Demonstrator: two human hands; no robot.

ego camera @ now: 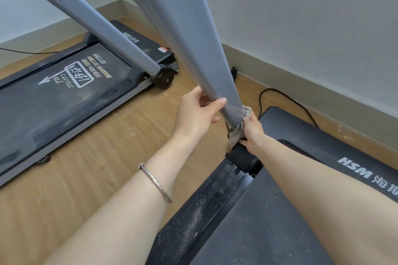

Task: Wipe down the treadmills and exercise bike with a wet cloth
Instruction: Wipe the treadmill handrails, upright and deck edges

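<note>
My left hand [197, 115] grips the grey treadmill upright [189, 45], fingers curled round it just above its foot. My right hand [253, 132] clutches the cloth [236, 135], which is wrapped against that foot.

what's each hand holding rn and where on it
The left hand has its grip on the grey treadmill post, near its lower end. The right hand holds the cloth, bunched around the post's base.

Both forearms are bare. A thin silver bangle [155, 182] with a small knob circles the wrist behind the left hand [196, 114].
</note>
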